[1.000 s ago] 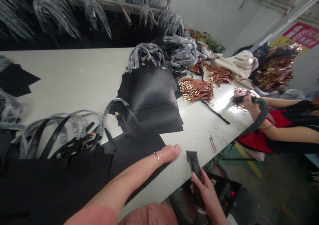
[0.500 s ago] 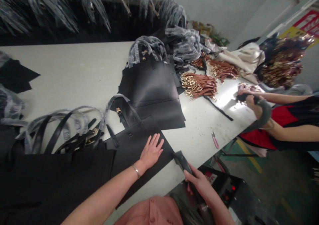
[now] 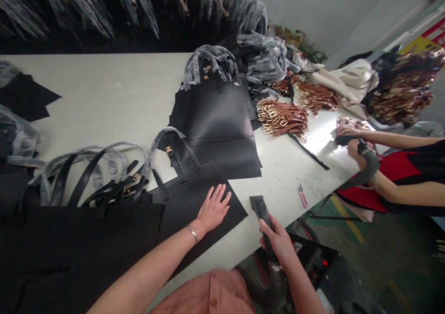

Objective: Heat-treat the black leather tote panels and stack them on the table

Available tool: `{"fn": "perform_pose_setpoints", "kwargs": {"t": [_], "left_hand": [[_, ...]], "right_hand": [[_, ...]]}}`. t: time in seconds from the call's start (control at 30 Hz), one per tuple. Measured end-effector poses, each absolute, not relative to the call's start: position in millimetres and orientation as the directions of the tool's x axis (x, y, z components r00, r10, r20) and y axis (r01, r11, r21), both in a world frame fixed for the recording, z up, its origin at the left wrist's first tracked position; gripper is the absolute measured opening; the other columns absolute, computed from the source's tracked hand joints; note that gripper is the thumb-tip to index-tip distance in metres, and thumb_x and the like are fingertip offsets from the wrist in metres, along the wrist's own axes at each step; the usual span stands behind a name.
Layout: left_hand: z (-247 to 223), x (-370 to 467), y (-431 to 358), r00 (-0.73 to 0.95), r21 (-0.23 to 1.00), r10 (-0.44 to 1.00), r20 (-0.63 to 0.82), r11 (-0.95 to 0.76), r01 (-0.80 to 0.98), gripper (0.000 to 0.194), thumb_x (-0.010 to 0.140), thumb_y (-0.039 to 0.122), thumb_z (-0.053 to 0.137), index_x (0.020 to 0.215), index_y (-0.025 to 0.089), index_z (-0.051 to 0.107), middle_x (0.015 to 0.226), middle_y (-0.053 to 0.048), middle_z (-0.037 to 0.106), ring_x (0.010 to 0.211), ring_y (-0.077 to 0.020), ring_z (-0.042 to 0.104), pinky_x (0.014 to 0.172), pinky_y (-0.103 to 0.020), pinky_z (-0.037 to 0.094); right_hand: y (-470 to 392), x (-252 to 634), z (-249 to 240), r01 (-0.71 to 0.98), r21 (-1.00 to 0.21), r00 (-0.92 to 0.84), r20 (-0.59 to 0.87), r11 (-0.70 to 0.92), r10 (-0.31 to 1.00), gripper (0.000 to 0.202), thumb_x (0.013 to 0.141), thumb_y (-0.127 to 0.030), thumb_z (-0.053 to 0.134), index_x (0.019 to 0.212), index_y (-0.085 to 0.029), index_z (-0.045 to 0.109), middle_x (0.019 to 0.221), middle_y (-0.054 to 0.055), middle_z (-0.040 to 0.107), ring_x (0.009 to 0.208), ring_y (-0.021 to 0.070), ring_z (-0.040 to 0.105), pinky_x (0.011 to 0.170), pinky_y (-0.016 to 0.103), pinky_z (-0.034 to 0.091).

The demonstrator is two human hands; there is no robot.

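My left hand lies flat, fingers spread, on a black leather bag panel with a handle and a gold buckle. A silver bracelet circles that wrist. In my right hand is a black hand tool with a flat nozzle; a thick black hose runs from its lower end. The nozzle sits just beyond the panel's right corner, apart from it, over the white table. What the nozzle gives out cannot be seen.
Stacked black bag pieces lie behind; others fill the left. Brown straps with gold clasps and pink-handled snips are on the right. A co-worker's hands hold a similar tool. A red-lit machine stands below the table.
The nozzle has moved up and away from the panel's corner, with more of its flat face showing. My left hand keeps its place on the panel. The whole view has shifted slightly.
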State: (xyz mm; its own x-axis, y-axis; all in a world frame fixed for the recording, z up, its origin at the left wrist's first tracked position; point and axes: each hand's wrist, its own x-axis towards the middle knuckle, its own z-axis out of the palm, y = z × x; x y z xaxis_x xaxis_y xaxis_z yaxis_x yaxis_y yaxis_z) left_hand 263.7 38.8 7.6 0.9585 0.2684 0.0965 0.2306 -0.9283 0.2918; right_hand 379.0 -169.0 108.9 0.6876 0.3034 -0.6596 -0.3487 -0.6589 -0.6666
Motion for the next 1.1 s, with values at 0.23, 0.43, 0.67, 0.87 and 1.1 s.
{"fn": "perform_pose_setpoints", "kwargs": {"t": [0.23, 0.43, 0.67, 0.87, 1.1], "left_hand": [[9.0, 264.5, 39.0, 0.958, 0.297, 0.272, 0.087, -0.925, 0.235, 0.047, 0.097, 0.035, 0.049, 0.14, 0.018, 0.047, 0.156, -0.017, 0.032, 0.147, -0.0295, 0.023, 0.12, -0.051, 0.02], [11.7, 260.5, 26.7, 0.964, 0.308, 0.253, 0.087, -0.927, 0.215, 0.046, 0.097, 0.035, 0.049, 0.14, 0.019, 0.046, 0.156, -0.016, 0.033, 0.147, -0.0293, 0.026, 0.118, -0.049, 0.026], [9.7, 250.3, -40.0, 0.993, 0.388, 0.076, 0.095, -0.921, 0.034, 0.05, 0.099, 0.041, 0.044, 0.142, 0.017, 0.043, 0.157, -0.017, 0.031, 0.147, -0.0294, 0.025, 0.119, -0.047, 0.022], [12.1, 244.6, -53.9, 0.993, 0.429, -0.031, 0.11, -0.9, -0.075, 0.051, 0.1, 0.044, 0.04, 0.142, 0.016, 0.043, 0.155, -0.017, 0.034, 0.148, -0.0285, 0.022, 0.12, -0.046, 0.018], [14.7, 245.2, -48.3, 0.991, 0.432, -0.032, 0.127, -0.898, -0.084, 0.05, 0.1, 0.042, 0.04, 0.142, 0.015, 0.044, 0.156, -0.017, 0.032, 0.147, -0.029, 0.023, 0.12, -0.046, 0.015]], "right_hand": [[-190.1, 372.8, 111.9, -0.388, -0.582, 0.487, -0.788, -0.714, 0.378, 0.065, 0.076, -0.052, 0.067, 0.131, -0.021, 0.054, 0.067, -0.004, 0.06, 0.042, 0.0133, 0.057, 0.037, 0.023, 0.042], [-155.3, 378.6, 107.5, -0.292, -0.654, 0.653, -0.67, -0.698, 0.354, 0.071, 0.076, -0.053, 0.065, 0.137, -0.022, 0.049, 0.064, -0.006, 0.058, 0.045, 0.0144, 0.057, 0.041, 0.025, 0.045], [-121.5, 401.0, 120.6, -0.279, -0.686, 0.587, -0.676, -0.672, 0.445, 0.06, 0.076, -0.049, 0.067, 0.129, -0.023, 0.053, 0.065, -0.006, 0.06, 0.043, 0.0125, 0.056, 0.039, 0.023, 0.044], [-92.2, 421.9, 103.7, -0.294, -0.671, 0.567, -0.696, -0.68, 0.441, 0.034, 0.082, -0.049, 0.061, 0.101, -0.021, 0.057, 0.064, -0.005, 0.059, 0.041, 0.0104, 0.055, 0.038, 0.021, 0.043], [-109.3, 427.8, 109.8, -0.323, -0.613, 0.492, -0.76, -0.721, 0.426, 0.033, 0.081, -0.051, 0.062, 0.092, -0.02, 0.055, 0.062, -0.004, 0.059, 0.04, 0.0116, 0.056, 0.036, 0.022, 0.043]]}}
